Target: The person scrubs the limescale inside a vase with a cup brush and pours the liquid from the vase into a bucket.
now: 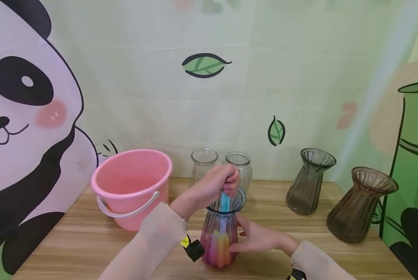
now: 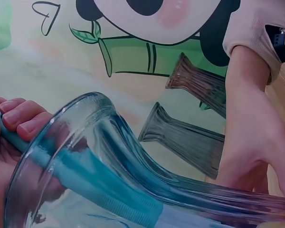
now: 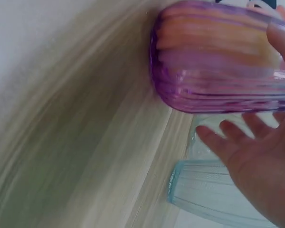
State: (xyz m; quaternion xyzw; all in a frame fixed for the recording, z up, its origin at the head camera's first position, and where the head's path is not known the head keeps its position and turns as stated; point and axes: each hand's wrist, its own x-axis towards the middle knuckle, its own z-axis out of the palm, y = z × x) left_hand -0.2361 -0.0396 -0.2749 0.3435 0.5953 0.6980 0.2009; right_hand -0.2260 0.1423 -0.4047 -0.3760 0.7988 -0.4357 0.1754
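Pale sleeve (image 1: pixel 161 233) nearest, my left hand (image 1: pixel 217 183) grips a blue handle (image 1: pixel 225 196) inside the purple-bottomed vase (image 1: pixel 209 249), near the front of the table (image 1: pixel 65 249). My right hand (image 1: pixel 259 235) spreads thumb and fingers wide at the vase's side; whether both touch, I cannot tell. Toward the left edge sits a pink bucket (image 1: pixel 133 204); by the right, a grey vase (image 1: pixel 303 194) and brown vase (image 1: pixel 350 216).

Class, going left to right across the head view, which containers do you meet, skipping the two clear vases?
Pink bucket, blue-and-purple ribbed vase, grey ribbed vase, brown ribbed vase.
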